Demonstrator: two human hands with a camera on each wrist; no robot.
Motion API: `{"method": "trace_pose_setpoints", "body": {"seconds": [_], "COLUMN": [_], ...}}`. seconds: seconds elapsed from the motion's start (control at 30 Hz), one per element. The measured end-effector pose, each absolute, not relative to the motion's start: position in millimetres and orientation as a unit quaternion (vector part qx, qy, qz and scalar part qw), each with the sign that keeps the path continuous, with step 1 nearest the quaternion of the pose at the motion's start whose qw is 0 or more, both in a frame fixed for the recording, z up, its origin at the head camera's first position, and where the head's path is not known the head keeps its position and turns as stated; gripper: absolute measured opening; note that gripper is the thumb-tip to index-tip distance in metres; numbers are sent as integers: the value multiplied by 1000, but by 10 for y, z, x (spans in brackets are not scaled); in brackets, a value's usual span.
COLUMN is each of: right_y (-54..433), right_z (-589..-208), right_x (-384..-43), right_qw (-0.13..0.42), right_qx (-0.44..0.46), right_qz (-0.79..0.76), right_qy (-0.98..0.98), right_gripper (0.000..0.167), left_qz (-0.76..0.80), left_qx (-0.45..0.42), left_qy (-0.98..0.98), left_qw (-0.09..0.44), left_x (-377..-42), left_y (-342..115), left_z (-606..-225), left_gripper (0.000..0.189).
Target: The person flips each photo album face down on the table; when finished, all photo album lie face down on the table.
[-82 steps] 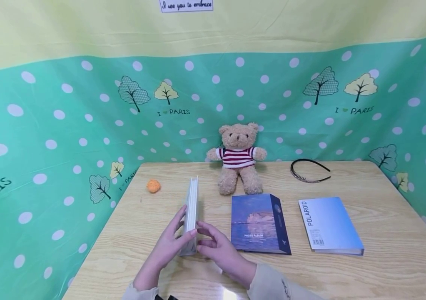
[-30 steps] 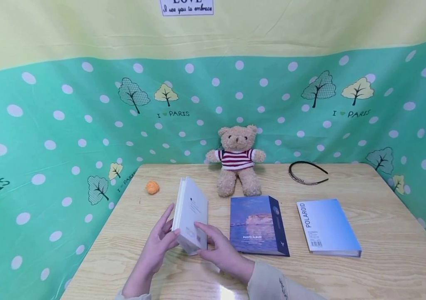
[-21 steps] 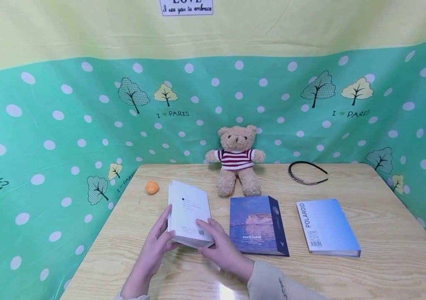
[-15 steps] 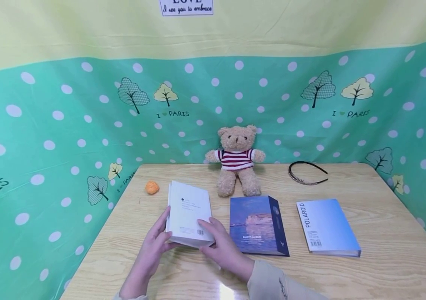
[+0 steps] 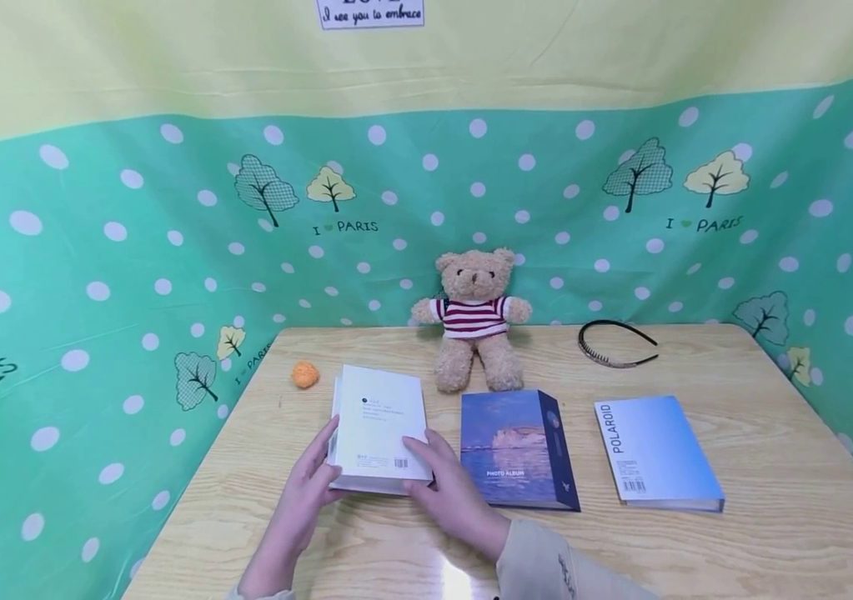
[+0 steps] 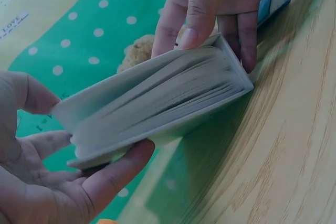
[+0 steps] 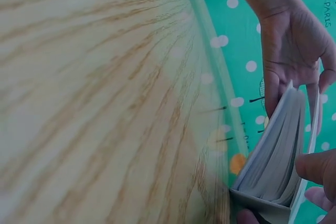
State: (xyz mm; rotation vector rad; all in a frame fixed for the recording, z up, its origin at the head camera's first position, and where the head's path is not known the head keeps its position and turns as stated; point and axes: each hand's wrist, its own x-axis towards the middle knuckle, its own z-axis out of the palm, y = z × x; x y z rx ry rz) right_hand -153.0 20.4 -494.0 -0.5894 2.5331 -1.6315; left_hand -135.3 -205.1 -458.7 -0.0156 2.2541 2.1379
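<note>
A thick white photo album [image 5: 381, 429] is held between both hands over the near-left part of the table, its cover with small print and a barcode facing up. My left hand [image 5: 304, 483] grips its left side, thumb on one cover and fingers on the other, as the left wrist view shows. My right hand [image 5: 454, 492] pinches the lower right corner by the spine side. In the left wrist view the loose page edges [image 6: 157, 95] show between the covers. The album is tilted there; whether its spine edge touches the table cannot be told.
Right of the hands lie a blue photo album [image 5: 504, 450] with a seascape cover and a pale blue Polaroid album [image 5: 659, 450]. Behind are a teddy bear [image 5: 474, 321], a black headband [image 5: 606, 362] and an orange ball [image 5: 305, 374]. A polka-dot cloth [image 5: 171, 250] borders the wooden table [image 5: 246, 467].
The white album has turned from standing on edge to leaning back with its printed cover up. The right hand has shifted slightly right with it; the other things stay put.
</note>
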Motion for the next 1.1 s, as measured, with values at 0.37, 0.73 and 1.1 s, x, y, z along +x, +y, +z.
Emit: {"method": "trace_pose_setpoints", "body": {"seconds": [0.37,0.73,1.1], "right_y": [204,204,199], "right_z": [-4933,-4933,-4944], "right_x": [-1543,-1535,-1502], "right_qw": [26,22,22], "right_qx": [-189,-197,-211], "right_qz": [-522,-527,-495], "right_qy": [831,826,842], "right_gripper": [57,57,57], "left_qz": [596,517,501], "left_qx": [-41,-17,27], "left_qy": [801,855,864], "left_qw": [-27,-40,-48], "left_x": [-1392,-1415,-1466], "left_y": [-2035,-2052,-2042], "left_z": [-4692,-4710,-4803], "left_gripper": [74,101,104]}}
